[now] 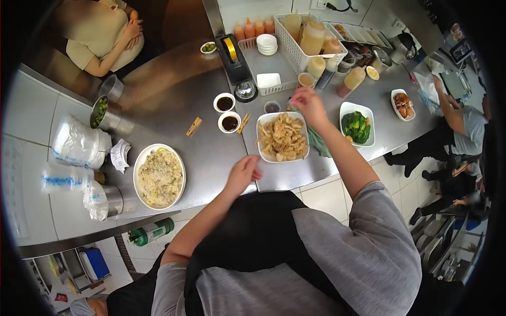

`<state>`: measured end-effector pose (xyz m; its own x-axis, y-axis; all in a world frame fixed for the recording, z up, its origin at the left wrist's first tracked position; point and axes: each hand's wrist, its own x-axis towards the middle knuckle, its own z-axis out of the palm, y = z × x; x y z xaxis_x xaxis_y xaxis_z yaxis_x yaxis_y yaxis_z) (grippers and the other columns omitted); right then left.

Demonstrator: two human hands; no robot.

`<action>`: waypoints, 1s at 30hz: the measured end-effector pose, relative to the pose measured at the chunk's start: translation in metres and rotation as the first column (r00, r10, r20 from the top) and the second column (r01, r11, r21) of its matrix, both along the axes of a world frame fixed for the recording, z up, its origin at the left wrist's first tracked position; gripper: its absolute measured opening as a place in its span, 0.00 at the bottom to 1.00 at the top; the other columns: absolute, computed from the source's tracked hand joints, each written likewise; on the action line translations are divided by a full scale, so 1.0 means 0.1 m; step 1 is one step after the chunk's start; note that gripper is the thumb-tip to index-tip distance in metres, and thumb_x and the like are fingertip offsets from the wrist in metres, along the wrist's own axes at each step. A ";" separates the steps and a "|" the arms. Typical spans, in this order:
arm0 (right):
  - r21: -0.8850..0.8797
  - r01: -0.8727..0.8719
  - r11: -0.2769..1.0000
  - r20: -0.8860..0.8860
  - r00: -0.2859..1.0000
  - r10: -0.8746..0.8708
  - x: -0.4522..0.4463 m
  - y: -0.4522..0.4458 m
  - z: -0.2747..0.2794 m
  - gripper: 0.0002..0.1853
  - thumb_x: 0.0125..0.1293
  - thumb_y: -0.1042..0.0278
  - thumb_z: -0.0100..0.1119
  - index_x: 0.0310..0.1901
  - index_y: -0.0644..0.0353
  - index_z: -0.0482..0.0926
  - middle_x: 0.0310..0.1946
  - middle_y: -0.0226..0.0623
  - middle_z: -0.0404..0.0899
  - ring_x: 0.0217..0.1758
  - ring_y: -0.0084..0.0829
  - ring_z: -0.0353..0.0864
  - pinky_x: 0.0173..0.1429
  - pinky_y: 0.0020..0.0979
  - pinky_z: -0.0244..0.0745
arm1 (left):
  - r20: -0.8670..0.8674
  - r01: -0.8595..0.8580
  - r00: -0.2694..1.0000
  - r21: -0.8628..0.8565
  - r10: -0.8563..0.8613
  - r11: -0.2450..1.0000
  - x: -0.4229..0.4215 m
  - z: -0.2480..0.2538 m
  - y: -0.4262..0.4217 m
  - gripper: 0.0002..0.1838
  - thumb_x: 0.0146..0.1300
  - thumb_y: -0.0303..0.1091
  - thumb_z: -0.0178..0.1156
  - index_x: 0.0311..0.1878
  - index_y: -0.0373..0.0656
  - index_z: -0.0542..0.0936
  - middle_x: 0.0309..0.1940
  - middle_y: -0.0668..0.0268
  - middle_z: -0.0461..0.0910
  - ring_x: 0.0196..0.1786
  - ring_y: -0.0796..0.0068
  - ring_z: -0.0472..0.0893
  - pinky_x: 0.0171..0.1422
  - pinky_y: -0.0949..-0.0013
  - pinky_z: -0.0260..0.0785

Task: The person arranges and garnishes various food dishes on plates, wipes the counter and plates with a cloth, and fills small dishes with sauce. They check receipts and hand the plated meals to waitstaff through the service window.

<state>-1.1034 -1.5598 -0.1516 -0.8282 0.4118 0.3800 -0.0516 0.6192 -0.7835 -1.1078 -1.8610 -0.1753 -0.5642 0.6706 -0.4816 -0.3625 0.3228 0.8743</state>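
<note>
A white square bowl of fried food [282, 138] stands at the counter's front edge. My left hand [244, 175] hovers by the bowl's lower left corner, fingers curled together; whether they hold anything is too small to tell. Above the bowl's upper right corner is my right hand [309, 105], its fingers pinched over something I cannot make out. A small cup of dark sauce [272, 107] sits just behind the bowl, and a green cloth [318, 142] lies to its right. Two white cups of dark sauce [224, 103] [229, 123] stand to the left.
An oval dish of rice [159, 176] is at left, green vegetables [357, 127] and a bowl of browned meat [404, 105] at right. Behind stand a bell [245, 91], a tape dispenser [232, 56] and a bottle basket [296, 56]. A person [108, 39] stands across the counter; others are at right.
</note>
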 end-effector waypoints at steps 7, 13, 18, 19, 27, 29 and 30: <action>-0.101 -0.307 0.946 0.341 0.883 0.323 0.04 0.15 -0.11 0.05 0.55 0.75 0.65 0.34 0.63 0.82 0.33 0.35 0.80 0.37 0.30 0.80 0.42 0.29 0.76 | 0.232 -0.101 0.969 0.045 0.088 0.994 0.02 0.00 0.45 0.21 0.75 0.40 0.33 0.65 0.40 0.55 0.29 0.55 0.78 0.27 0.69 0.80 0.35 0.69 0.76; 0.074 -0.376 0.923 0.448 0.840 0.306 0.31 0.25 0.18 0.06 0.52 0.75 0.64 0.34 0.60 0.82 0.31 0.37 0.80 0.36 0.35 0.80 0.43 0.31 0.76 | 0.100 -0.064 0.993 -0.020 0.065 0.998 0.00 0.08 0.47 0.21 0.73 0.34 0.32 0.66 0.42 0.57 0.28 0.54 0.78 0.26 0.70 0.80 0.32 0.70 0.77; 0.518 -0.481 0.708 0.450 0.856 0.253 0.34 0.05 0.32 0.07 0.51 0.77 0.60 0.34 0.59 0.82 0.33 0.39 0.77 0.38 0.39 0.79 0.44 0.35 0.76 | 0.002 -0.025 1.000 -0.009 0.025 1.000 -0.02 0.11 0.47 0.20 0.70 0.29 0.35 0.64 0.38 0.61 0.25 0.55 0.79 0.23 0.70 0.82 0.28 0.70 0.78; 0.523 -0.504 0.688 0.500 0.835 0.232 0.38 0.07 0.30 0.07 0.51 0.77 0.59 0.33 0.59 0.82 0.34 0.40 0.76 0.40 0.40 0.79 0.45 0.35 0.76 | 0.000 -0.024 1.000 -0.010 0.024 1.000 -0.03 0.10 0.47 0.20 0.70 0.29 0.35 0.64 0.38 0.61 0.25 0.55 0.79 0.23 0.70 0.82 0.28 0.70 0.78; 0.433 -0.473 0.767 0.533 0.821 0.204 0.65 0.15 0.27 0.10 0.54 0.80 0.57 0.37 0.59 0.83 0.36 0.42 0.78 0.40 0.41 0.79 0.46 0.35 0.75 | 0.067 0.022 0.998 -0.032 -0.020 0.999 -0.03 0.08 0.46 0.23 0.71 0.31 0.34 0.69 0.43 0.56 0.29 0.54 0.78 0.27 0.69 0.81 0.34 0.70 0.78; 0.157 -0.238 0.959 0.504 0.854 0.129 0.73 0.14 0.41 0.09 0.58 0.79 0.57 0.39 0.60 0.83 0.36 0.42 0.79 0.39 0.40 0.80 0.46 0.33 0.74 | 0.090 0.024 0.996 -0.005 -0.023 1.000 -0.02 0.04 0.43 0.23 0.72 0.32 0.33 0.69 0.44 0.55 0.30 0.53 0.78 0.28 0.69 0.82 0.35 0.70 0.78; 0.161 -0.240 0.957 0.507 0.853 0.128 0.79 0.11 0.38 0.09 0.58 0.79 0.57 0.39 0.60 0.83 0.36 0.42 0.79 0.39 0.40 0.80 0.46 0.33 0.74 | 0.113 0.024 0.993 0.024 -0.027 0.999 -0.01 0.02 0.42 0.23 0.73 0.33 0.33 0.70 0.44 0.53 0.31 0.52 0.79 0.30 0.68 0.82 0.36 0.69 0.78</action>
